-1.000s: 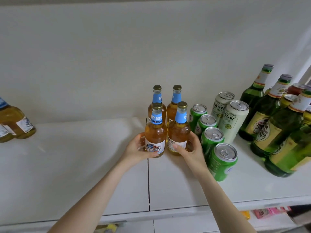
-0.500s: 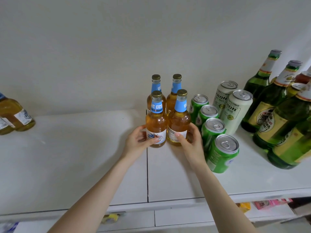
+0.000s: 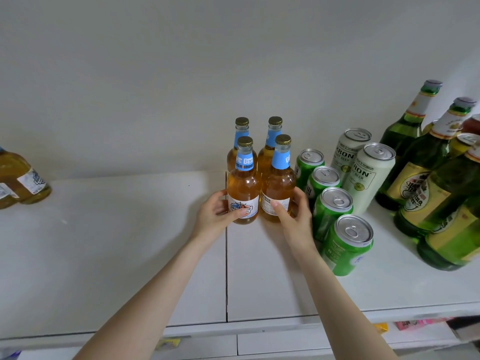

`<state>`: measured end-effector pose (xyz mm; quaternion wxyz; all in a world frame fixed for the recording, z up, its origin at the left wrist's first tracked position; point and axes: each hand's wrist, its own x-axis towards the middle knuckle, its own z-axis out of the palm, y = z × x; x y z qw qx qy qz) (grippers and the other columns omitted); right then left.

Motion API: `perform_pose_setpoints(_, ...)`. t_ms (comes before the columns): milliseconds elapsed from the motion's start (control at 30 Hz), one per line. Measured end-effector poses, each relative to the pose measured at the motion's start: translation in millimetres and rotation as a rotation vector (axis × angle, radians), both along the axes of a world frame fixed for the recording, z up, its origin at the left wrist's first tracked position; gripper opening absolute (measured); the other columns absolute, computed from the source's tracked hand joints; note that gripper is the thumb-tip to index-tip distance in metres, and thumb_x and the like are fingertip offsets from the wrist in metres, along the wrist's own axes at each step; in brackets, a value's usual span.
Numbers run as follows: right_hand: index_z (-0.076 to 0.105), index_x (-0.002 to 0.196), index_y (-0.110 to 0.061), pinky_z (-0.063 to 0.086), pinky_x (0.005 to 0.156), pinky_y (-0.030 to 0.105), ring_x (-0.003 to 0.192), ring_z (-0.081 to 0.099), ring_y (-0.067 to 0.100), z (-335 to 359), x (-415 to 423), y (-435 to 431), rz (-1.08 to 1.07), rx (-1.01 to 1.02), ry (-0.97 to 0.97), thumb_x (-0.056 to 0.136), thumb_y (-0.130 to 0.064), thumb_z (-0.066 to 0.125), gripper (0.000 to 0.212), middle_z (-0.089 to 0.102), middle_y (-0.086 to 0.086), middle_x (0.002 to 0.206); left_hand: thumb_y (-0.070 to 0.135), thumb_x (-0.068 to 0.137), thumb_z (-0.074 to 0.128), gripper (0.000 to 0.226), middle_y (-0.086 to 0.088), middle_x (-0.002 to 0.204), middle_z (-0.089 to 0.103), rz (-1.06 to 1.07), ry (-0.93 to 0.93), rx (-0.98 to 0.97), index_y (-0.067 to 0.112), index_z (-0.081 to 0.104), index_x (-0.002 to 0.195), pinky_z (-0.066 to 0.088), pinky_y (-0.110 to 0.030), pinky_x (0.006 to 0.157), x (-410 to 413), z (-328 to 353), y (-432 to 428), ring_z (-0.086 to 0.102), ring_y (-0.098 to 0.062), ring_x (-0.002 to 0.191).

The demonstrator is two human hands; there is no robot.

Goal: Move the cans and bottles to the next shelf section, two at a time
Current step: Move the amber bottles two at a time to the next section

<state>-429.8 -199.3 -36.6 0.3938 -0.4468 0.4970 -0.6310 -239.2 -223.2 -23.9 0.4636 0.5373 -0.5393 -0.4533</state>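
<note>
While both arms reach forward over a white shelf (image 3: pixel 109 255), each hand grips one small amber bottle. The left hand (image 3: pixel 214 215) wraps the front-left amber bottle (image 3: pixel 242 185) low on its body: the thumb lies across the label and the other fingers curl round the far left side. The right hand (image 3: pixel 294 218) holds the front-right amber bottle (image 3: pixel 278 183) the same way, thumb on the label, fingers curled round its right side. Both bottles stand upright, side by side and nearly touching, and appear to sit on the shelf just right of a dark seam (image 3: pixel 226 268) that splits it into sections.

Counted: four of these blue-collared, gold-capped amber bottles in a square, the two back amber bottles (image 3: pixel 274 131) untouched directly behind the held pair. To their right runs a diagonal row of four green cans (image 3: pixel 333 211), the right hand's fingers just beside it. Behind them stand two tall white cans (image 3: pixel 368 178). Farther right is a crowd of large green bottles (image 3: pixel 405 133), at least four; the frame edge cuts off the rest. Well apart at the far left edge, two more amber bottles (image 3: pixel 23 180) are partly in view.
</note>
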Motion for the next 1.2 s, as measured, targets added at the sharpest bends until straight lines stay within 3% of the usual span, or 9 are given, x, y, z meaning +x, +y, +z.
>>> perform_pose_setpoints(167, 0.051, 0.134, -0.011, 0.052, 0.09, 0.021, 0.106, 0.064, 0.001, -1.1, -1.2, -2.7, -0.01, 0.001, 0.02, 0.089, -0.004, 0.071, 0.049, 0.066, -0.001, 0.122, 0.013, 0.07, 0.088, 0.056, 0.008, 0.1, 0.074, 0.003, 0.009, 0.016, 0.022, 0.06, 0.118, 0.056, -0.024, 0.083, 2.1, -4.1, -7.0, 0.071, -0.005, 0.093)
perform_pose_setpoints(433, 0.05, 0.135, -0.01, 0.051, 0.086, 0.016, 0.104, 0.063, -0.005, -1.5, -1.6, -4.7, -0.018, 0.011, 0.027, 0.088, -0.002, 0.07, 0.052, 0.065, -0.002, 0.123, 0.009, 0.072, 0.085, 0.052, 0.014, 0.096, 0.071, -0.014, -0.004, 0.015, 0.024, 0.059, 0.114, 0.054, -0.012, 0.067, 1.3, -4.8, -9.4, 0.069, 0.007, 0.082)
perform_pose_setpoints(633, 0.049, 0.137, -0.011, 0.052, 0.088, 0.017, 0.106, 0.064, -0.002, -0.5, -0.1, -1.9, -0.031, 0.034, 0.05, 0.09, -0.005, 0.07, 0.052, 0.065, -0.003, 0.124, 0.018, 0.071, 0.087, 0.055, 0.008, 0.1, 0.074, -0.021, -0.058, 0.002, 0.022, 0.06, 0.119, 0.057, -0.02, 0.077, 3.4, -3.6, -7.4, 0.071, -0.001, 0.09)
perform_pose_setpoints(700, 0.049, 0.137, -0.012, 0.052, 0.089, 0.018, 0.108, 0.064, -0.001, 1.1, 1.1, -0.4, -0.043, 0.047, 0.063, 0.09, -0.008, 0.071, 0.052, 0.065, -0.002, 0.125, 0.029, 0.07, 0.088, 0.059, 0.007, 0.104, 0.075, -0.034, -0.118, -0.002, 0.023, 0.061, 0.121, 0.059, -0.031, 0.085, 5.6, -1.8, -6.9, 0.071, -0.006, 0.094)
perform_pose_setpoints(800, 0.049, 0.136, -0.012, 0.053, 0.09, 0.018, 0.107, 0.064, -0.003, 4.6, 3.3, 3.4, -0.075, 0.077, 0.092, 0.09, -0.012, 0.072, 0.051, 0.065, -0.007, 0.122, 0.034, 0.075, 0.084, 0.052, 0.013, 0.105, 0.07, -0.039, -0.268, -0.035, 0.029, 0.059, 0.121, 0.053, -0.024, 0.085, 7.0, 8.5, -1.1, 0.065, -0.003, 0.096)
perform_pose_setpoints(933, 0.046, 0.138, -0.01, 0.043, 0.081, 0.001, 0.098, 0.055, -0.023, 14.5, 6.4, 15.7, -0.13, 0.129, 0.207, 0.092, -0.017, 0.07, 0.052, 0.057, -0.019, 0.116, 0.04, 0.083, 0.075, 0.059, 0.003, 0.127, 0.063, -0.036, -0.471, -0.1, 0.027, 0.052, 0.137, 0.047, -0.032, 0.094, 16.9, 16.1, 6.0, 0.057, -0.016, 0.118)
perform_pose_setpoints(1000, 0.044, 0.14, -0.013, 0.042, 0.085, 0.006, 0.106, 0.054, -0.013, 21.0, 9.1, 26.6, -0.16, 0.174, 0.316, 0.092, -0.025, 0.07, 0.057, 0.055, -0.01, 0.123, 0.043, 0.085, 0.072, 0.061, -0.004, 0.129, 0.061, -0.022, -0.63, -0.153, 0.024, 0.05, 0.138, 0.048, -0.035, 0.094, 23.9, 19.7, 12.7, 0.056, -0.022, 0.121)
perform_pose_setpoints(1067, 0.041, 0.142, -0.016, 0.046, 0.093, 0.029, 0.12, 0.053, 0.012, 25.0, 10.9, 38.2, -0.182, 0.217, 0.485, 0.091, -0.034, 0.067, 0.06, 0.052, -0.002, 0.133, 0.045, 0.085, 0.07, 0.061, -0.007, 0.128, 0.061, 0.02, -0.814, -0.22, 0.019, 0.051, 0.138, 0.049, -0.038, 0.089, 29.6, 25.3, 21.4, 0.056, -0.027, 0.118)
perform_pose_setpoints(1200, 0.044, 0.136, -0.011, 0.05, 0.079, 0.044, 0.115, 0.052, 0.034, 31.1, 13.1, 60.3, -0.218, 0.219, 0.842, 0.089, -0.035, 0.067, 0.058, 0.052, 0.012, 0.129, 0.042, 0.084, 0.07, 0.059, -0.013, 0.122, 0.064, 0.059, -1.074, -0.409, 0.01, 0.057, 0.132, 0.05, -0.042, 0.091, 42.5, 27.4, 38.7, 0.058, -0.036, 0.112)
